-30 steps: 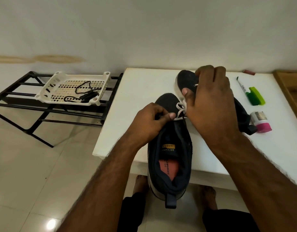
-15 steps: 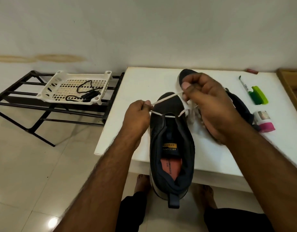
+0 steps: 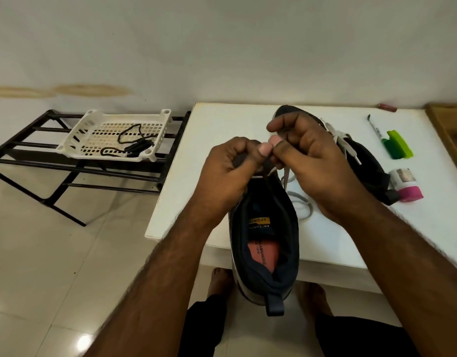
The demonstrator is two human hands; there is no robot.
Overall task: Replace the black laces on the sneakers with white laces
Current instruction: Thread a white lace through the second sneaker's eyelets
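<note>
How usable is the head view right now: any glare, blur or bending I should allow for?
Head view: soft, even light; one glare spot on the floor tile at lower left. Wide-angle bending curves the table edge and the black rack. The left hand and right hand are slightly motion-soft, and they hide where the white lace meets the near sneaker.
</note>
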